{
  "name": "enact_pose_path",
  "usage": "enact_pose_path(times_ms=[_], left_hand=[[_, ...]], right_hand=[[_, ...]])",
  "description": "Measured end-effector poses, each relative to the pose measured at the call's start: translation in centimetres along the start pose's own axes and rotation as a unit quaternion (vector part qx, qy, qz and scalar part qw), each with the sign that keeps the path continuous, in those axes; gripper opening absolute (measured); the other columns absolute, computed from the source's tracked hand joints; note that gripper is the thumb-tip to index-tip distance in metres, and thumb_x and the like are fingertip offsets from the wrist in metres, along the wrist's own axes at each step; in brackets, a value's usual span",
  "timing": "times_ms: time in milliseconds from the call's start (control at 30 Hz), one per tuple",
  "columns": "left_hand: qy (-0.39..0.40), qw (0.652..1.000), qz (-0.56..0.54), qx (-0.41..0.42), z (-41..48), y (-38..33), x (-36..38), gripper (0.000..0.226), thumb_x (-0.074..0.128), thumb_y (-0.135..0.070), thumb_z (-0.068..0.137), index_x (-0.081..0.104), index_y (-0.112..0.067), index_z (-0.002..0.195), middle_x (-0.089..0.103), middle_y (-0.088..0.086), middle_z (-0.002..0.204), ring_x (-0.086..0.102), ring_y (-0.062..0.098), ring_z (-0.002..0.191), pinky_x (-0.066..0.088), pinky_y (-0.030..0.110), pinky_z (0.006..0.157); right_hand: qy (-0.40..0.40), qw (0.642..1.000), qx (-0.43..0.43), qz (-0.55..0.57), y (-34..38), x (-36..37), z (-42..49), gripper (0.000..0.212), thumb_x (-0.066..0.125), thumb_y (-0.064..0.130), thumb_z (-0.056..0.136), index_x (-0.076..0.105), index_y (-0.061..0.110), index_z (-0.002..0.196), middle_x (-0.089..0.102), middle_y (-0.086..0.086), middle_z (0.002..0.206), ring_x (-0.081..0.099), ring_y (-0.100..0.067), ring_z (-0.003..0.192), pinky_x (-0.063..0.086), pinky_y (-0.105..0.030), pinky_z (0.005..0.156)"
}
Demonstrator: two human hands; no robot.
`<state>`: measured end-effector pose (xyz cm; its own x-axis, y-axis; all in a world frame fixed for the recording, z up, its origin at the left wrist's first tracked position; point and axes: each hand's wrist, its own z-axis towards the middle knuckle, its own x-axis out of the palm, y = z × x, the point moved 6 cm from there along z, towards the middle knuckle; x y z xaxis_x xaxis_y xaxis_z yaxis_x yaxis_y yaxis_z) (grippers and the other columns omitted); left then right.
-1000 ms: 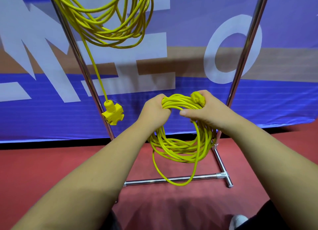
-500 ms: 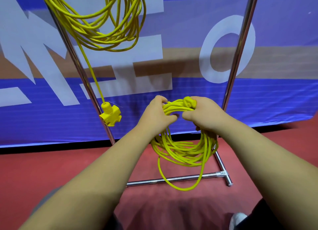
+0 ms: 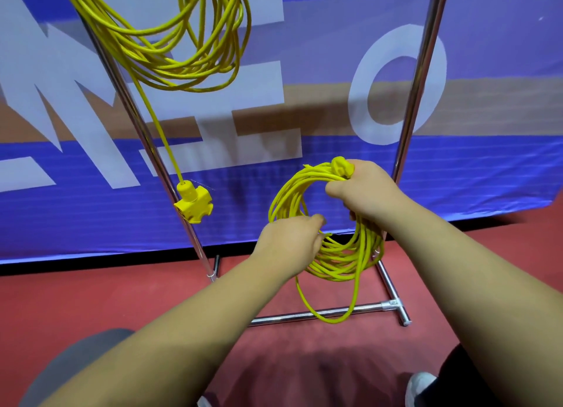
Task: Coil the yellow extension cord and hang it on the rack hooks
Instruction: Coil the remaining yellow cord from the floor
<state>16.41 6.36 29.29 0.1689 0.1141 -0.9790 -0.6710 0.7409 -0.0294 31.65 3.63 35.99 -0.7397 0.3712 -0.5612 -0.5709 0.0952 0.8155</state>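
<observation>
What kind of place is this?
Likely an indoor sports hall or event venue: a red floor, a large blue fabric banner with white letters behind, and a chrome tube rack with a coiled yellow cord hanging on it.

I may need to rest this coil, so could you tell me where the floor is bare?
Bare red floor left of the rack's left pole, and between base bar and white shoe. Crowded beneath the held coil, where its loop dangles.

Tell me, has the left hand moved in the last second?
Yes. The left hand has dropped from beside the right hand to the lower left of the coil, near the bottom edge of the banner.
</observation>
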Motion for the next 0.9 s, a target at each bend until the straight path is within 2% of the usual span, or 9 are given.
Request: enact_pose_path(times_ms=[133,267,400,500,600,667,733,833,900], left_hand=[[0.053,0.997,0.06,0.021,0.3,-1.7,1.6,0.025,0.049,-0.022,0.101,0.057,-0.029,0.124,0.066,0.002,0.103,0.07,0.037,0.094,0.042,0.037,0.058],[0.081,0.996,0.026,-0.004,0.6,-1.2,1.8,0.031,0.048,-0.018,0.1,0.061,-0.035,0.122,0.063,0.001,0.106,0.067,0.036,0.097,0.04,0.036,0.062],[0.016,0.999,-0.005,-0.036,0.7,-0.2,-0.4,0.02,0.049,-0.024,0.1,0.058,-0.033,0.116,0.067,0.005,0.1,0.067,0.038,0.093,0.038,0.035,0.063],[-0.073,0.992,-0.067,-0.076,1.1,2.0,-2.7,0.018,0.051,-0.038,0.102,0.065,-0.031,0.111,0.069,0.009,0.087,0.067,0.039,0.084,0.048,0.036,0.063],[-0.153,0.956,-0.232,-0.094,0.7,3.0,-3.9,0.019,0.059,-0.036,0.097,0.074,-0.026,0.102,0.074,0.002,0.078,0.074,0.024,0.073,0.059,0.04,0.067],[-0.181,0.892,-0.384,-0.153,0.7,3.3,-4.7,0.013,0.065,-0.021,0.097,0.077,-0.024,0.095,0.076,0.0,0.077,0.076,0.012,0.071,0.063,0.04,0.071],[-0.199,0.833,-0.482,-0.187,0.8,3.7,-5.5,0.018,0.066,-0.009,0.096,0.077,-0.023,0.098,0.078,0.0,0.079,0.078,0.011,0.076,0.064,0.041,0.079],[-0.198,0.839,-0.485,-0.144,0.9,3.6,-6.2,0.022,0.068,-0.007,0.096,0.079,-0.019,0.11,0.08,-0.002,0.087,0.077,0.008,0.087,0.062,0.039,0.089],[-0.202,0.843,-0.484,-0.12,0.9,3.5,-6.5,0.024,0.069,-0.007,0.096,0.079,-0.018,0.115,0.08,-0.003,0.09,0.077,0.007,0.09,0.062,0.04,0.092]], right_hand=[[0.01,1.0,0.001,-0.006,0.0,0.5,0.0,0.025,0.067,0.015,0.077,0.045,0.021,0.067,0.044,-0.002,0.057,0.047,-0.021,0.047,0.057,-0.044,0.05],[0.016,1.0,-0.011,-0.024,-0.1,0.9,0.0,0.026,0.069,0.015,0.077,0.045,0.019,0.068,0.041,0.0,0.057,0.041,-0.021,0.052,0.054,-0.046,0.052],[0.012,0.999,-0.001,-0.053,-0.8,0.7,0.4,0.026,0.071,0.018,0.077,0.047,0.018,0.067,0.043,0.004,0.054,0.042,-0.019,0.051,0.045,-0.037,0.053],[0.021,0.997,0.021,-0.074,-1.5,0.9,0.7,0.024,0.072,0.02,0.076,0.05,0.018,0.068,0.049,0.001,0.055,0.047,-0.021,0.052,0.046,-0.037,0.054],[0.033,0.997,0.049,-0.056,-1.9,1.2,0.8,0.019,0.071,0.019,0.078,0.053,0.016,0.073,0.054,-0.004,0.055,0.051,-0.019,0.047,0.047,-0.031,0.053],[0.039,0.996,0.068,-0.049,-2.1,1.3,0.9,0.017,0.069,0.019,0.08,0.054,0.016,0.073,0.058,-0.007,0.056,0.051,-0.019,0.044,0.046,-0.029,0.053],[0.038,0.995,0.085,-0.032,-2.3,1.3,0.9,0.017,0.068,0.019,0.081,0.054,0.016,0.073,0.062,-0.01,0.058,0.05,-0.016,0.042,0.042,-0.028,0.053],[0.048,0.995,0.088,-0.014,-2.4,1.7,1.1,0.015,0.068,0.018,0.08,0.054,0.017,0.074,0.062,-0.008,0.056,0.047,-0.013,0.04,0.038,-0.028,0.053],[0.064,0.995,0.071,-0.012,-2.1,2.1,1.2,0.016,0.07,0.017,0.079,0.054,0.017,0.075,0.06,-0.005,0.055,0.048,-0.017,0.045,0.041,-0.031,0.055]])
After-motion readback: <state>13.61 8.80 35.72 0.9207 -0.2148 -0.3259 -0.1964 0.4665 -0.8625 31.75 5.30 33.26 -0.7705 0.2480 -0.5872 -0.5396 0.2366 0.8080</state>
